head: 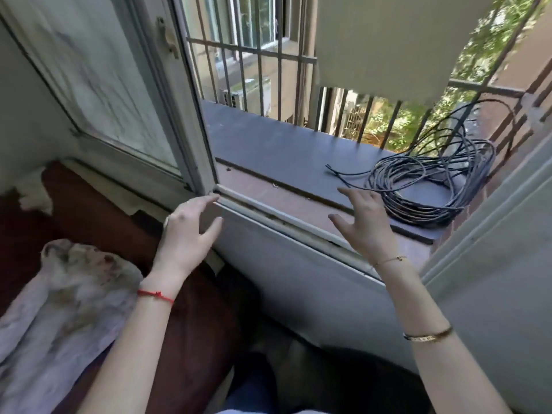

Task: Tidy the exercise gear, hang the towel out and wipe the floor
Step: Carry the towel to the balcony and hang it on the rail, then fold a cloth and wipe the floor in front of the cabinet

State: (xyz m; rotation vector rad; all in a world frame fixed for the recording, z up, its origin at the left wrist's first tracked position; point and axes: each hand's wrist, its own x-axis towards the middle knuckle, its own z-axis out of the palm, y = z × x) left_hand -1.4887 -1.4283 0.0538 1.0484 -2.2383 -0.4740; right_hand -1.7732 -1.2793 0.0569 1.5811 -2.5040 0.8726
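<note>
- Towel (397, 43): a pale sheet hanging flat at about 1 o'clock in the view, outside the open window and in front of the bars (260, 82). Its lower edge is free above the ledge (268, 138), so air can reach both faces; what it hangs from lies above the picture and cannot be told. By the look of it, the hanging-out step is done.
- Left hand (188, 231): at 9 o'clock from the centre, fingers straight and spread, grip wide open and holding nothing. The fingertips lie just beside the foot of the window frame (191, 115), at the sill rail (280, 216); whether they touch it cannot be told.
- Right hand (363, 219): at 3 o'clock from the centre, fingers spread and slightly bent, grip open and empty. It is raised above the sill rail, near the cable (430, 180) but apart from it.
- Both hands are free and level with the sill, which suits drawing back indoors or closing the window; this is a judgement only.
- Cable: a dark coil lying on the ledge at 3 o'clock, one loop rising towards the bars; not part of the task.
- Cloth (62, 297): a crumpled, stained pale cloth at 8 o'clock, lying indoors on a dark red surface. It may be meant for wiping the floor.
- No exercise gear is in view.
</note>
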